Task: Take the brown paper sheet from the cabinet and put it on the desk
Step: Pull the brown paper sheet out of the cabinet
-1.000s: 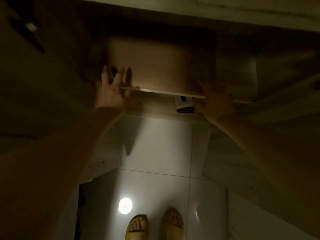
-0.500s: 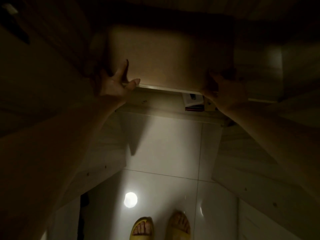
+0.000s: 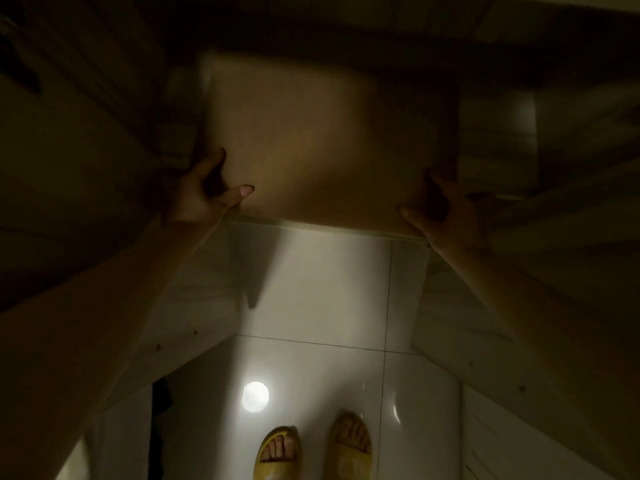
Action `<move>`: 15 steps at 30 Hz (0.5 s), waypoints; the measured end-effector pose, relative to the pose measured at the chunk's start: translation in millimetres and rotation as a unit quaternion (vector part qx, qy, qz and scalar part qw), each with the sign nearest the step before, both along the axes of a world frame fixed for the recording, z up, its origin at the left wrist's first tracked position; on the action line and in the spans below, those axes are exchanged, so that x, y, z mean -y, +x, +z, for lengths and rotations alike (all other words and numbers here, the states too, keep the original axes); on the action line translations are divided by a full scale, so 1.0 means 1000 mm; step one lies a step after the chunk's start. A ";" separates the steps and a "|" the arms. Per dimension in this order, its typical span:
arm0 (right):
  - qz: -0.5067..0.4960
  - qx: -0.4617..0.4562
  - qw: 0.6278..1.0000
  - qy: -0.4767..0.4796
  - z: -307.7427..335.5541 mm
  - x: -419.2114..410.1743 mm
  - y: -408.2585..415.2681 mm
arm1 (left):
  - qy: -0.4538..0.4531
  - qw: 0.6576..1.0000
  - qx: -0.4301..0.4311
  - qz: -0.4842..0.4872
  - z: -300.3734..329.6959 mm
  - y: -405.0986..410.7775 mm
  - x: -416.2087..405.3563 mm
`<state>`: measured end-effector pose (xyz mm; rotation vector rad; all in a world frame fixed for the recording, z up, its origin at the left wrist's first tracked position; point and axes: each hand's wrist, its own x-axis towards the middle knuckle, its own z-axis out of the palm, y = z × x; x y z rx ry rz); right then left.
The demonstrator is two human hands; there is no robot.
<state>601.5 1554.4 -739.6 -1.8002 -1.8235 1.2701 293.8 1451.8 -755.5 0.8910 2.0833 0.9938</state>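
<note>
The scene is dark. A large brown paper sheet lies flat at the mouth of the wooden cabinet, its near edge sticking out over the floor. My left hand grips the sheet's near left corner, thumb on top. My right hand grips the near right corner, thumb also on top. The far end of the sheet fades into the cabinet's shadow. No desk is in view.
Open cabinet doors flank me on both sides. Below is a glossy white tiled floor with a round light reflection. My feet in yellow slippers stand near the bottom edge.
Both hands closed on the sheet's near corners and drew it out toward me. It now covers the small items that showed under the shelf edge before.
</note>
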 end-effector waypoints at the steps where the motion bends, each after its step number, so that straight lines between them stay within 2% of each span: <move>1: -0.004 -0.003 1.000 -0.010 0.004 0.002 0.000 | -0.006 1.000 -0.002 0.000 0.000 0.000 0.002; 9: -0.088 -0.057 0.994 -0.032 0.018 0.001 0.029 | 0.003 1.000 0.008 0.000 0.006 0.004 0.022; 12: -0.101 -0.088 0.990 -0.033 0.024 0.008 0.035 | -0.030 0.999 0.014 -0.018 0.017 0.012 0.034; 13: -0.111 -0.092 0.989 -0.032 0.027 0.011 0.036 | -0.017 0.999 0.031 -0.007 0.018 0.016 0.036; 15: -0.131 -0.093 0.987 -0.021 0.034 0.018 0.039 | -0.005 1.000 0.012 0.004 0.026 0.029 0.041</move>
